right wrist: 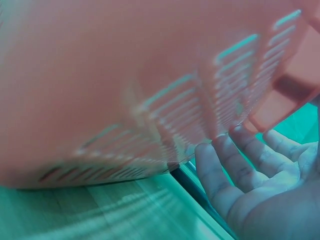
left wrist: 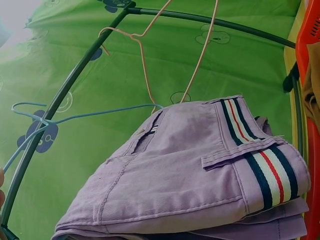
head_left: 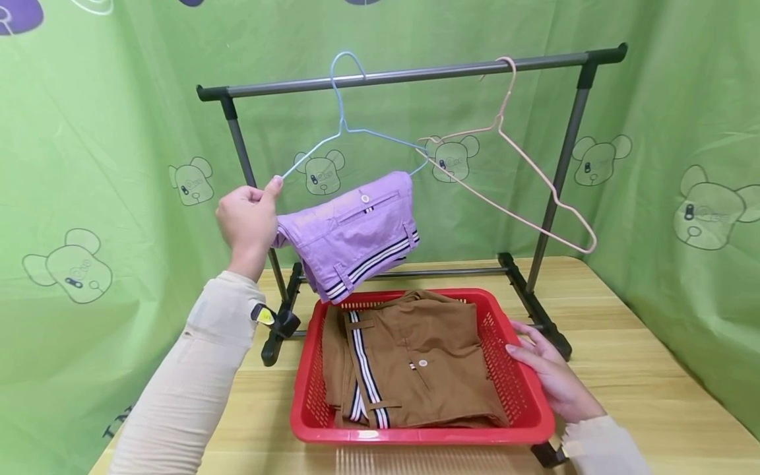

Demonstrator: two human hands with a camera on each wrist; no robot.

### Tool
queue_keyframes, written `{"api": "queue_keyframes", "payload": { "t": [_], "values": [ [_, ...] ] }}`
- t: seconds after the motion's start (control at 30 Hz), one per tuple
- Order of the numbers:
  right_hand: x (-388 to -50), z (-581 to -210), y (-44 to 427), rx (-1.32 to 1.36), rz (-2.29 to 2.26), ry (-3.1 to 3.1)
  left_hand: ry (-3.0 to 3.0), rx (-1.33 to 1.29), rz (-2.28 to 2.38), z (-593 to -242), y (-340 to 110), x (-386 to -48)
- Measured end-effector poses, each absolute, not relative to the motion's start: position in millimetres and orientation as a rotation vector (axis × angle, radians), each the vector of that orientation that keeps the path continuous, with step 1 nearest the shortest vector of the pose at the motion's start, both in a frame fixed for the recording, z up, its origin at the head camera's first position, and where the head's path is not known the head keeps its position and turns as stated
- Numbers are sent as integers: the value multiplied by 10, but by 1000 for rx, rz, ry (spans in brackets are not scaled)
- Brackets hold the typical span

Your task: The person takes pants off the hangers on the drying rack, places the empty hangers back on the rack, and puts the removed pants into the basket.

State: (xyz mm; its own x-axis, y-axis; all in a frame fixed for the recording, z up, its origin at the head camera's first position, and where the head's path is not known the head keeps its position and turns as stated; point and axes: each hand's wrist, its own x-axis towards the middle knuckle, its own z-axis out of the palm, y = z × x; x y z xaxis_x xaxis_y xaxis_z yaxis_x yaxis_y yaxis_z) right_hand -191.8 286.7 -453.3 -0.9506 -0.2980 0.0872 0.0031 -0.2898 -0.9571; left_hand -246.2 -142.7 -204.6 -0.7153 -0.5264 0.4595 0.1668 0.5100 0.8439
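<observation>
Purple pants [head_left: 356, 224] with a striped waistband hang folded over the lower part of a blue wire hanger [head_left: 380, 134]. The hanger's hook is over the rail [head_left: 415, 75]. My left hand [head_left: 248, 221] pinches the hanger's left end between thumb and fingers; only fingertips show at the edge of the left wrist view. Beneath the pants stands a red plastic basket [head_left: 415, 435] with folded brown pants [head_left: 439, 382] inside. My right hand [head_left: 552, 376] holds the basket's right rim, thumb over it. In the right wrist view the fingers [right wrist: 250, 150] touch the slotted outer wall.
A pink wire hanger [head_left: 534, 168] hangs bare on the right of the rail. The rack's black feet [head_left: 537, 313] stand on the wooden table [head_left: 641, 396], behind and beside the basket. Green patterned cloth [head_left: 683, 99] encloses the back and sides.
</observation>
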Motion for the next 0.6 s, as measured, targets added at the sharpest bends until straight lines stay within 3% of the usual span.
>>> {"api": "queue_keyframes", "payload": {
  "t": [0.37, 0.6],
  "values": [
    [-1884, -4424, 2874, -304, -2374, 1905, -2040, 288, -1246, -2134, -1449, -2448],
    [-1882, -4204, 2957, -416, -2443, 1905, -2056, 285, -1237, -2156, -1459, -2429]
  ]
}}
